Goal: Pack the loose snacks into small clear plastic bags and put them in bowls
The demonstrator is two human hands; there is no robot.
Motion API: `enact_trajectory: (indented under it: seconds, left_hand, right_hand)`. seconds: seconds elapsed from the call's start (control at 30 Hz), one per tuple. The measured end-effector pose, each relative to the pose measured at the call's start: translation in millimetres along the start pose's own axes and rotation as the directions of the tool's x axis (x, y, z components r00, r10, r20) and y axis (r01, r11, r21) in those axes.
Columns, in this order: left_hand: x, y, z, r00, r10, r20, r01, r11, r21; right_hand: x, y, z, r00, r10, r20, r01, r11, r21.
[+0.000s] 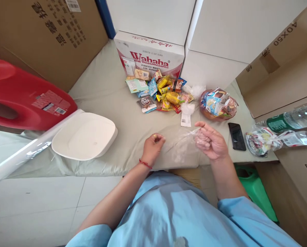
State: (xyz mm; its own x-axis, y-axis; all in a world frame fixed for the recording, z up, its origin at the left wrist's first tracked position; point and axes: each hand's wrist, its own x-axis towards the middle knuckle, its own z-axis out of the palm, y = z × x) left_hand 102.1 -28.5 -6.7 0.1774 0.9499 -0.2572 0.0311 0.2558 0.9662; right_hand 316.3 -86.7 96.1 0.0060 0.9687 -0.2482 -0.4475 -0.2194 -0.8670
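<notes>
My right hand [212,142] grips a thin clear plastic bag [180,149], which hangs down to the left of its fingers over the table's front edge. Close by on the left, my left hand [153,146] is closed in a pinch, with a red string round the wrist. Whether anything sits between those fingertips is too small to make out. Beyond the hands lies a pile of wrapped snacks [172,97], with a white packet [186,115] at its near side. A round brownish bowl [203,115] full of packaged snacks stands behind my right hand.
To the left are a white basin [83,137], a plastic film roll [35,151] and a red jug [27,99]. A black phone [237,136] and plastic bottles [295,118] lie right. A Wahaba-like printed carton [150,56] and white boxes [217,31] close off the back.
</notes>
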Motion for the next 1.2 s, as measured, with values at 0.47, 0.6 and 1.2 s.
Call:
enact_trajectory:
  seconds: [0.47, 0.6, 1.2]
  left_hand:
    - [-12.9, 32.5, -23.5, 0.997, -0.003, -0.077, -0.025, 0.932, -0.361]
    - [15.2, 45.3, -73.7, 0.991, -0.089, 0.102, 0.099, 0.99, -0.096]
    - [-21.3, 17.4, -53.1, 0.722, 0.408, 0.558, -0.682, 0.551, 0.48]
  right_hand:
    - [2.9, 81.0, -13.6, 0.948, -0.177, -0.264, 0.023, 0.866, -0.499]
    - [-1.5, 68.4, -19.8, 0.948, -0.169, -0.268, 0.029, 0.889, -0.457]
    - [22.2, 73.1, -11.4, 0.957, 0.117, -0.265, -0.169, 0.968, -0.185]
